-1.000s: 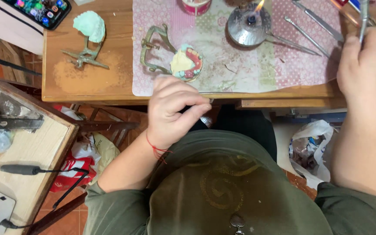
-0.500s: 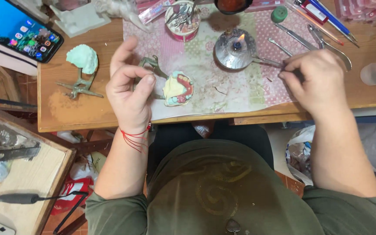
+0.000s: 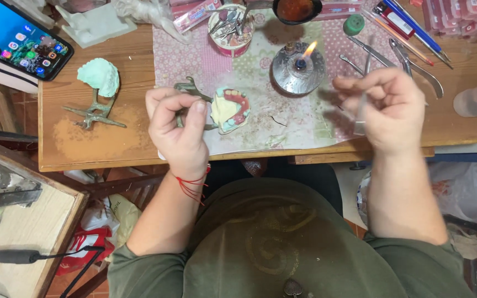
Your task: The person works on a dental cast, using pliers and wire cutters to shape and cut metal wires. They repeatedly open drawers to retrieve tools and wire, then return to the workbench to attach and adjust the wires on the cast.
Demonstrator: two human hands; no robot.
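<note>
Left hand (image 3: 178, 129) is gripping the greenish metal articulator frame (image 3: 190, 91) that's carrying a cream plaster denture model with pink wax gums and white teeth (image 3: 229, 109), sitting on the pink patterned mat (image 3: 260, 116). Right hand (image 3: 385, 110) is pinching a thin metal wax tool (image 3: 364, 99), blurred, just right of the little round metal spirit lamp (image 3: 295, 72), which is burning with a small flame.

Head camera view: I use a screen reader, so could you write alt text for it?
A person's left hand grips the metal frame holding a denture model with pink gums, while the right hand holds a thin metal tool beside a lit spirit burner. They work over a patterned mat on a wooden table.
</note>
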